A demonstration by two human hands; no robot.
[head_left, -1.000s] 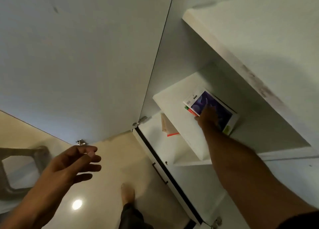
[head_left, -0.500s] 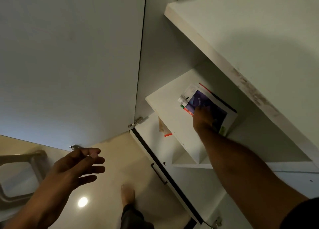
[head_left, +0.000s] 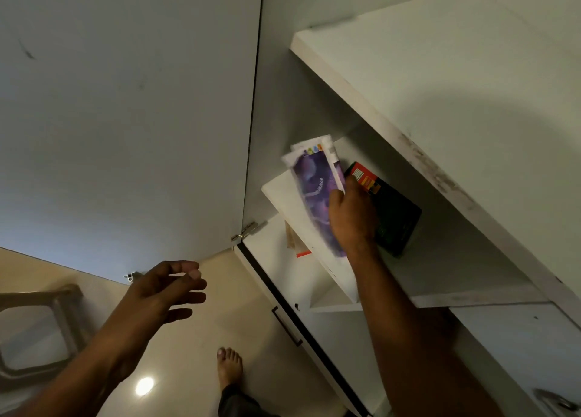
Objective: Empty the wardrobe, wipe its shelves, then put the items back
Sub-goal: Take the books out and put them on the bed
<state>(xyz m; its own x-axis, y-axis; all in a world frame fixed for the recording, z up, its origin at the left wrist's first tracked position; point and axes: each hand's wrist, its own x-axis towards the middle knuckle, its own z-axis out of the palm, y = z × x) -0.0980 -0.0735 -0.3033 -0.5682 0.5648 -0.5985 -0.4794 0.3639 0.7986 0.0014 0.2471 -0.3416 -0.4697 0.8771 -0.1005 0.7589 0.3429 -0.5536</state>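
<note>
My right hand (head_left: 352, 215) grips a white and purple box (head_left: 314, 180), tilted and lifted off the middle wardrobe shelf (head_left: 456, 268). Under where it lay, a dark box with a red and orange end (head_left: 390, 209) lies flat on that shelf. On the shelf below, an orange-edged item (head_left: 295, 246) pokes out, mostly hidden. My left hand (head_left: 166, 294) hovers in the air left of the wardrobe with its fingers loosely curled, holding nothing.
The open wardrobe door (head_left: 125, 117) fills the upper left. The upper shelf (head_left: 440, 86) overhangs at the right. A black-handled drawer front (head_left: 289, 325) sits below. A plastic stool (head_left: 41, 328) stands at the left on the shiny floor, and my bare foot (head_left: 229, 366) is near the wardrobe.
My right hand has lifted the purple box off the shelf and swung it leftward, uncovering the dark box beneath. My left hand has barely moved.
</note>
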